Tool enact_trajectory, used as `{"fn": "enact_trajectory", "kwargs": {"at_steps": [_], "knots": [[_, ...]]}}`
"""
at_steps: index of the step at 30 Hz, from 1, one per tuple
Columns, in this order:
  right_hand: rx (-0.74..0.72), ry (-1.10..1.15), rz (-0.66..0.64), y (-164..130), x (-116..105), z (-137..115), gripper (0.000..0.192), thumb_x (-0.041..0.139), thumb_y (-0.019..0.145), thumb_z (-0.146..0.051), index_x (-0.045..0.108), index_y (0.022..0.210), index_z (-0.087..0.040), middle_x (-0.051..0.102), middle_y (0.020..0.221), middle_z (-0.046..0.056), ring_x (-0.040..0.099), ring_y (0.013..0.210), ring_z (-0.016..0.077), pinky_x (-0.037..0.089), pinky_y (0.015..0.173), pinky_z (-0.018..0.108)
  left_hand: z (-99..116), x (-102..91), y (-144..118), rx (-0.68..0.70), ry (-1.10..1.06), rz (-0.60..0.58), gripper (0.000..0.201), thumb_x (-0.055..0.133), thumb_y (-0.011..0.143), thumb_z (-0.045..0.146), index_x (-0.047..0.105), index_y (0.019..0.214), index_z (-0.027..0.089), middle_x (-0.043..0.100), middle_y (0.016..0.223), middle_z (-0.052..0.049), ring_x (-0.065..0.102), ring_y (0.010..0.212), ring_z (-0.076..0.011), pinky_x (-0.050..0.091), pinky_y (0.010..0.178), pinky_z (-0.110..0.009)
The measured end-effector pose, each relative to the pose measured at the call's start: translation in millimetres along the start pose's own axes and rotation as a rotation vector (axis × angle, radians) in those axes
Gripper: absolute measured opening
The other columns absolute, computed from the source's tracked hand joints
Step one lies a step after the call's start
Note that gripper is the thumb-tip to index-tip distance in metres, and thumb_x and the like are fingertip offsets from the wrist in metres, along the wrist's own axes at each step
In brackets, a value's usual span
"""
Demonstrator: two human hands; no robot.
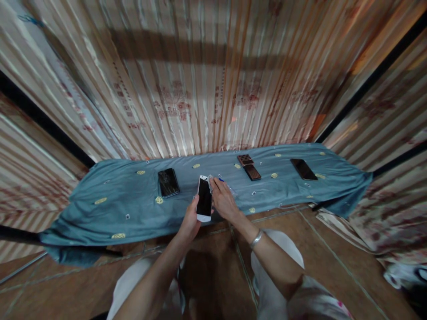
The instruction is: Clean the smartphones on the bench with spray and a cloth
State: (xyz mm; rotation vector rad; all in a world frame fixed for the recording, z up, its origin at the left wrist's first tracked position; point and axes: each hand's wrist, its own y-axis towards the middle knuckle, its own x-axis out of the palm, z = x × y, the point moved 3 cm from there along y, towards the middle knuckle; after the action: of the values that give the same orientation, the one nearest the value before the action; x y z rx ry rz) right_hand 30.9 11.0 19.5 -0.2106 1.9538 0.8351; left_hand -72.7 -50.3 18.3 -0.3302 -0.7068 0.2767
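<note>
My left hand (192, 216) is wrapped round the lower left side of a white smartphone (204, 200). The phone is tilted up over the cloth, its dark screen facing me. At its upper right edge my right hand (224, 198) has its fingers bent together over a crumpled pale piece of thin material (210, 181). A bit of blue shows by those fingertips; what it belongs to is too small to tell. Left of the hands lies a black smartphone (168, 182) with a cracked-looking screen. A folding phone (249, 167) lies opened out beyond my right hand.
A blue-grey cloth with yellow patterns (133, 209) covers the low, long table. Another dark smartphone (303, 170) lies toward its right end. Striped curtains (200, 89) hang behind and at both sides, with dark poles (353, 82) near the corners. My knees are close to the front edge.
</note>
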Motion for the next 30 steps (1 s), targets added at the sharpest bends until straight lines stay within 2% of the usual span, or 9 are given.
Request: {"fn": "enact_trajectory", "kwargs": {"at_steps": [5, 9, 14, 18, 21, 25, 30], "knots": [[-0.016, 0.02, 0.067, 0, -3, -1, 0.055, 0.033, 0.085, -0.005, 0.037, 0.14, -0.007, 0.047, 0.136, 0.019, 0.04, 0.128, 0.0264, 0.036, 0.106, 0.046, -5, 1.9, 0, -0.074, -0.013, -0.007, 0.037, 0.041, 0.092, 0.037, 0.065, 0.099, 0.011, 0.072, 0.084, -0.01, 0.069, 0.077, -0.02, 0.056, 0.07, -0.033], [-0.108, 0.088, 0.078, -5, -5, -13, 0.061, 0.028, 0.083, -0.001, 0.029, 0.144, -0.011, 0.04, 0.143, 0.015, 0.03, 0.135, 0.0238, 0.033, 0.109, 0.047, -8, 3.9, 6, -0.118, -0.079, -0.023, 0.047, 0.034, 0.093, 0.043, 0.066, 0.104, 0.01, 0.072, 0.094, -0.013, 0.067, 0.094, -0.0229, 0.054, 0.081, -0.035], [-0.284, 0.204, 0.043, -21, -2, -40, 0.062, 0.03, 0.085, -0.002, 0.025, 0.145, -0.013, 0.035, 0.146, 0.014, 0.022, 0.139, 0.0226, 0.033, 0.11, 0.046, 1, -1.9, 11, 0.012, -0.146, 0.005, 0.046, 0.035, 0.092, 0.045, 0.067, 0.104, 0.014, 0.071, 0.1, -0.01, 0.062, 0.106, -0.0228, 0.048, 0.092, -0.034], [-0.353, 0.246, 0.008, -35, 2, -58, 0.061, 0.032, 0.083, -0.002, 0.027, 0.144, -0.009, 0.036, 0.145, 0.016, 0.02, 0.139, 0.0228, 0.032, 0.112, 0.046, 7, -3.2, 9, -0.025, -0.099, -0.053, 0.063, 0.027, 0.09, 0.057, 0.07, 0.091, 0.011, 0.072, 0.086, -0.013, 0.066, 0.096, -0.0246, 0.05, 0.087, -0.034], [-0.359, 0.263, -0.015, -40, 3, -65, 0.062, 0.033, 0.082, -0.002, 0.027, 0.143, -0.008, 0.037, 0.144, 0.016, 0.02, 0.139, 0.0229, 0.032, 0.112, 0.045, 11, -2.9, 6, -0.073, -0.045, -0.026, 0.075, 0.021, 0.087, 0.063, 0.07, 0.084, 0.007, 0.072, 0.076, -0.015, 0.069, 0.077, -0.0218, 0.054, 0.077, -0.031], [-0.348, 0.267, -0.011, -45, 2, -67, 0.059, 0.033, 0.082, -0.002, 0.032, 0.141, -0.007, 0.041, 0.141, 0.016, 0.025, 0.138, 0.0222, 0.035, 0.111, 0.042, 16, -3.2, 9, -0.034, -0.062, 0.014, 0.074, 0.022, 0.087, 0.063, 0.07, 0.085, 0.006, 0.072, 0.077, -0.014, 0.068, 0.07, -0.0176, 0.054, 0.072, -0.027], [-0.385, 0.243, -0.002, -47, 2, -64, 0.057, 0.031, 0.085, -0.002, 0.031, 0.142, -0.008, 0.041, 0.142, 0.016, 0.025, 0.138, 0.0219, 0.036, 0.11, 0.043, 24, -4.5, 14, 0.065, -0.129, 0.041, 0.069, 0.028, 0.087, 0.062, 0.068, 0.094, 0.005, 0.072, 0.083, -0.014, 0.068, 0.077, -0.0179, 0.052, 0.078, -0.027]]}}
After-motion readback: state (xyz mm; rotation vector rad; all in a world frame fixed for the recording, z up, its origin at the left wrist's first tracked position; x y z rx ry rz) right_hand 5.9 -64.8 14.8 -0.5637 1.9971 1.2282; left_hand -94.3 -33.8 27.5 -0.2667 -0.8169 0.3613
